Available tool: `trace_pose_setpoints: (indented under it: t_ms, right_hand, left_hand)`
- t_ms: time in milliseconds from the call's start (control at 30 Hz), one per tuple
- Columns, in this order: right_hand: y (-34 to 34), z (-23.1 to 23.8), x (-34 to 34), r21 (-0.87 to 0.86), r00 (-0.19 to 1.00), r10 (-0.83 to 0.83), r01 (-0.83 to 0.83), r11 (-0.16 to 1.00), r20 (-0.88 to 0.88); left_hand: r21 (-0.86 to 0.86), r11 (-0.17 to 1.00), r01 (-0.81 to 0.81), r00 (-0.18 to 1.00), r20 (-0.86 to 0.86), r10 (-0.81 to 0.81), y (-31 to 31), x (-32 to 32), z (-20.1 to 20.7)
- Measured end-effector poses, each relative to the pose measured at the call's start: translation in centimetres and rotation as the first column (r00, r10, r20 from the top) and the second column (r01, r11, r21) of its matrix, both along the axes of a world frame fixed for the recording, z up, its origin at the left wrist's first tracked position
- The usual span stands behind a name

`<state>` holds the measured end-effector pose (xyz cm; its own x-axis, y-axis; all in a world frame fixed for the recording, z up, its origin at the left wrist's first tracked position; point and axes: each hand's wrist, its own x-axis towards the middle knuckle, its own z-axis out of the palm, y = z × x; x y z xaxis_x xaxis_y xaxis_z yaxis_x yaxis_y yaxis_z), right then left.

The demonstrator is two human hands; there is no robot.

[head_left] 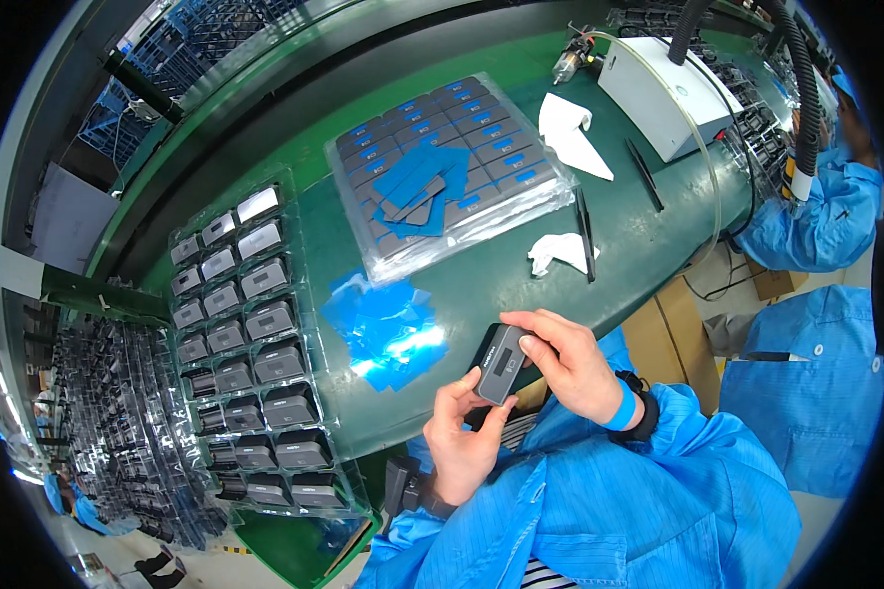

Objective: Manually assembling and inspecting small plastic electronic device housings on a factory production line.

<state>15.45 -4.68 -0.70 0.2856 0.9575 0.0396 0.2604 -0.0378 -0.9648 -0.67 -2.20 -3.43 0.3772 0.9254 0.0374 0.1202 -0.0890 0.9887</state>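
Dark-grey oblong device [501, 367], one: worker's left hand [462, 438] pinching its near end, right hand [573, 361] its far end; blue film sheets [371, 329] left of it.

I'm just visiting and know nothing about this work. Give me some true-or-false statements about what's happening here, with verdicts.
1. Both the left hand and right hand touch the dark grey device. True.
2. The blue wristband is on the left wrist. False: it is on the right wrist.
3. Two slim black tools lie on the green bench. True.
4. The loose blue film pieces lie right of the device. False: they lie left of it.
5. The device's visible face has a dark rectangular panel. True.
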Motion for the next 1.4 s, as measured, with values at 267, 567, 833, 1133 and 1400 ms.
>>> trace_pose_setpoints:
  t_ms: [267, 567, 833, 1133, 1400]
  right_hand:
    - [0.1, -0.3, 0.0, 0.008, 1.000, -0.003, 0.003, 1.000, 0.002]
    - [0.1, -0.2, -0.1, 0.009, 1.000, 0.000, 0.000, 1.000, -0.012]
    - [-0.1, -0.5, 0.0, 0.042, 1.000, -0.004, 0.004, 0.999, 0.001]
    - [-0.6, -0.9, -0.2, -0.011, 0.996, -0.016, 0.015, 1.000, -0.090]
    - [-0.5, -0.7, -0.1, -0.039, 0.997, 0.003, -0.006, 0.999, -0.073]
  left_hand:
    - [-0.025, 1.000, 0.000, 1.000, 0.020, 0.000, 0.0, 0.0, -0.1]
    - [-0.017, 1.000, -0.001, 1.000, 0.025, 0.001, -0.1, 0.0, 0.0]
    - [0.035, 0.999, -0.010, 1.000, 0.022, 0.009, 0.0, 0.0, -0.1]
    - [-0.168, 0.984, 0.065, 0.986, 0.160, -0.038, 1.6, -0.2, 1.1]
    - [-0.265, 0.962, 0.069, 0.976, 0.218, -0.009, 1.9, -0.1, 1.2]
